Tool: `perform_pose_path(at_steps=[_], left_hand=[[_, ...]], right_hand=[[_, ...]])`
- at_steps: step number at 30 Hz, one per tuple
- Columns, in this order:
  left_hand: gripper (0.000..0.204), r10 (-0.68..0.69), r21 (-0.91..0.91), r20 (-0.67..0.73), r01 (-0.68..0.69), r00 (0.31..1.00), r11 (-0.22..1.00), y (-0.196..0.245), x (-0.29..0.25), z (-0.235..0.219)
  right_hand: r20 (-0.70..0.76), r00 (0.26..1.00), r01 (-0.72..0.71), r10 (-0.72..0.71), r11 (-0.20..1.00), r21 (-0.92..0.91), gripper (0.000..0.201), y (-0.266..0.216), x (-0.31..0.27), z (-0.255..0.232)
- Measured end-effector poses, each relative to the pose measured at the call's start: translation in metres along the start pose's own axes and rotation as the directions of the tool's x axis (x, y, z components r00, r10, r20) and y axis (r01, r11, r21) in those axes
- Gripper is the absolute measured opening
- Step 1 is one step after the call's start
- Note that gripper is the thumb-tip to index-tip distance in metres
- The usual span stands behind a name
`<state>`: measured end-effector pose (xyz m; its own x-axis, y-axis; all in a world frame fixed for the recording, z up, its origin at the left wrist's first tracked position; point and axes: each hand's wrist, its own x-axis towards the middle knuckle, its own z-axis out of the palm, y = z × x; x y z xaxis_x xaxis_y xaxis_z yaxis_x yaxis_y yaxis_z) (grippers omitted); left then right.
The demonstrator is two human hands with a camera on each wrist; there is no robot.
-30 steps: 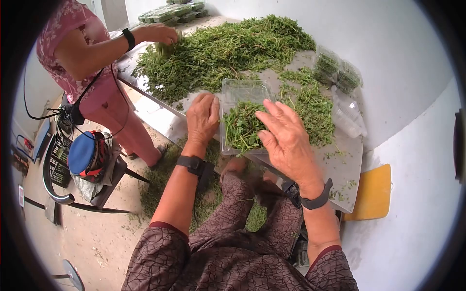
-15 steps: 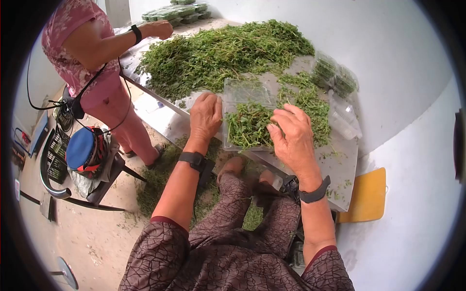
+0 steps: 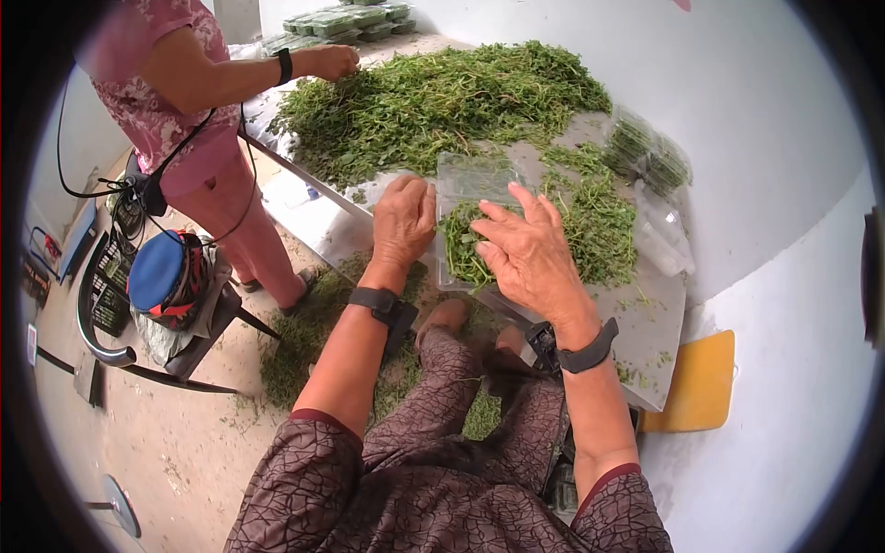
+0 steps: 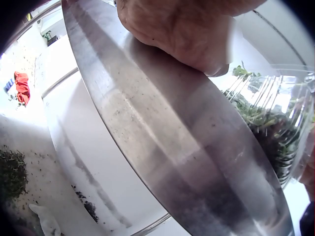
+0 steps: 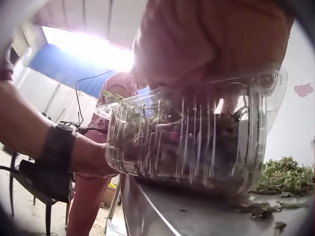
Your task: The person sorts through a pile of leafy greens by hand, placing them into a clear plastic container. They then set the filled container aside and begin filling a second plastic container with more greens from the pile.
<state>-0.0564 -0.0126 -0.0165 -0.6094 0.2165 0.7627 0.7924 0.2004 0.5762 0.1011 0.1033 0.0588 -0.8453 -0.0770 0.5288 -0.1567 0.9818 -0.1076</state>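
A clear plastic box (image 5: 182, 142) with its lid (image 3: 479, 177) raised stands at the metal table's near edge, holding green leafy stems (image 3: 461, 253). My right hand (image 3: 530, 253) lies over the box's right part, fingers spread and slightly bent, covering some of the greens. In the right wrist view the right hand (image 5: 211, 44) is above the box, its fingertips hidden inside. Against the box's left side is my left hand (image 3: 404, 221), fingers bent; whether they pinch the rim cannot be seen. The left wrist view has the left hand (image 4: 182, 34) at the table edge beside the box.
A large heap of greens (image 3: 442, 101) covers the table's far part, with looser greens at right. Filled boxes (image 3: 645, 152) and empty clear ones (image 3: 662, 230) lie at the right edge. Another person (image 3: 175, 111) stands at left, near a chair holding a blue-topped bag (image 3: 168, 272).
My right hand lifted off rightward, then came back left over the greens with its fingers more spread. My left hand stays beside the box. The other person's hand has returned to the heap's edge.
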Motion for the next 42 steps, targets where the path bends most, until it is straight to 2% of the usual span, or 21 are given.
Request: perform_pose_path(at_steps=[4, 7, 9, 10, 11, 12, 14, 15, 16, 18, 19, 20, 22, 23, 24, 27, 30, 33, 35, 40, 42], left_hand=[[0.015, -0.011, 0.002, -0.003, 0.011, 1.000, 1.000, 0.002, 0.000, -0.001], [0.017, -0.026, -0.006, 0.023, 0.027, 0.999, 1.000, 0.003, 0.000, -0.004], [0.018, -0.012, -0.022, 0.022, 0.013, 1.000, 1.000, 0.001, 0.000, -0.004], [0.018, -0.002, -0.036, 0.013, 0.002, 1.000, 0.999, 0.001, 0.001, -0.004], [0.020, -0.065, -0.039, 0.068, 0.068, 0.996, 0.997, 0.001, 0.000, -0.006], [0.020, -0.052, -0.039, 0.083, 0.056, 0.995, 0.998, -0.001, 0.001, -0.007], [0.023, -0.056, -0.255, 0.055, 0.068, 0.997, 0.964, -0.008, 0.001, -0.008], [0.031, -0.077, -0.350, 0.124, 0.117, 0.989, 0.930, -0.014, 0.002, -0.012], [0.031, -0.080, -0.314, 0.094, 0.105, 0.992, 0.944, -0.005, 0.003, -0.021], [0.032, -0.038, -0.291, 0.062, 0.054, 0.997, 0.955, 0.019, 0.004, -0.038], [0.034, 0.051, -0.212, 0.097, -0.029, 0.994, 0.977, 0.027, 0.005, -0.045], [0.034, 0.053, -0.205, 0.108, -0.030, 0.993, 0.978, 0.035, 0.004, -0.049], [0.036, 0.171, -0.141, 0.279, -0.135, 0.945, 0.981, 0.052, 0.003, -0.054], [0.034, 0.187, -0.159, 0.362, -0.137, 0.913, 0.978, 0.056, 0.004, -0.056], [0.034, 0.193, -0.153, 0.365, -0.146, 0.911, 0.977, 0.059, 0.002, -0.056], [0.044, 0.278, -0.107, 0.517, -0.260, 0.810, 0.960, 0.066, -0.005, -0.058], [0.045, 0.265, -0.078, 0.560, -0.268, 0.785, 0.960, 0.074, -0.009, -0.055], [0.044, 0.246, -0.102, 0.606, -0.233, 0.756, 0.967, 0.075, -0.008, -0.051], [0.040, 0.233, -0.143, 0.615, -0.185, 0.753, 0.972, 0.077, -0.005, -0.049], [0.033, 0.233, -0.140, 0.627, -0.186, 0.743, 0.972, 0.076, 0.005, -0.047], [0.034, 0.201, -0.130, 0.674, -0.153, 0.711, 0.980, 0.077, 0.009, -0.047]], right_hand=[[0.005, 0.999, -0.052, 0.052, 0.996, 0.073, 0.029, 0.009, -0.007, -0.003], [-0.056, 0.991, -0.112, 0.123, 0.980, 0.166, 0.031, 0.010, -0.018, -0.012], [-0.169, 0.952, -0.194, 0.257, 0.928, 0.319, 0.033, 0.014, -0.030, -0.010], [-0.178, 0.947, -0.200, 0.266, 0.926, 0.320, 0.033, 0.016, -0.037, -0.010], [-0.210, 0.924, -0.220, 0.319, 0.894, 0.391, 0.033, 0.017, -0.044, -0.009], [-0.237, 0.896, -0.235, 0.375, 0.855, 0.462, 0.034, 0.018, -0.052, -0.008], [-0.272, 0.879, -0.241, 0.392, 0.857, 0.456, 0.035, 0.018, -0.067, -0.006], [-0.256, 0.857, -0.263, 0.447, 0.807, 0.528, 0.036, 0.018, -0.074, -0.004], [-0.238, 0.835, -0.278, 0.496, 0.754, 0.595, 0.036, 0.019, -0.080, -0.002], [-0.253, 0.830, -0.284, 0.497, 0.767, 0.576, 0.037, 0.019, -0.088, 0.000], [-0.249, 0.821, -0.288, 0.514, 0.749, 0.597, 0.037, 0.016, -0.088, -0.002], [-0.244, 0.814, -0.288, 0.527, 0.732, 0.617, 0.036, 0.013, -0.089, -0.003], [-0.243, 0.825, -0.300, 0.511, 0.759, 0.578, 0.036, 0.016, -0.092, 0.002], [-0.240, 0.838, -0.311, 0.490, 0.791, 0.527, 0.036, 0.018, -0.092, 0.004], [-0.246, 0.835, -0.306, 0.491, 0.788, 0.535, 0.036, 0.019, -0.092, 0.006], [-0.241, 0.831, -0.310, 0.501, 0.777, 0.547, 0.036, 0.021, -0.095, 0.009], [-0.230, 0.814, -0.345, 0.533, 0.763, 0.546, 0.035, 0.018, -0.094, 0.007], [-0.241, 0.829, -0.350, 0.505, 0.804, 0.481, 0.031, 0.015, -0.093, 0.006], [-0.292, 0.818, -0.319, 0.495, 0.814, 0.486, 0.027, 0.017, -0.093, 0.009], [-0.299, 0.830, -0.277, 0.471, 0.813, 0.512, 0.025, 0.018, -0.091, 0.009], [-0.302, 0.840, -0.260, 0.451, 0.822, 0.506, 0.025, 0.018, -0.091, 0.007]])
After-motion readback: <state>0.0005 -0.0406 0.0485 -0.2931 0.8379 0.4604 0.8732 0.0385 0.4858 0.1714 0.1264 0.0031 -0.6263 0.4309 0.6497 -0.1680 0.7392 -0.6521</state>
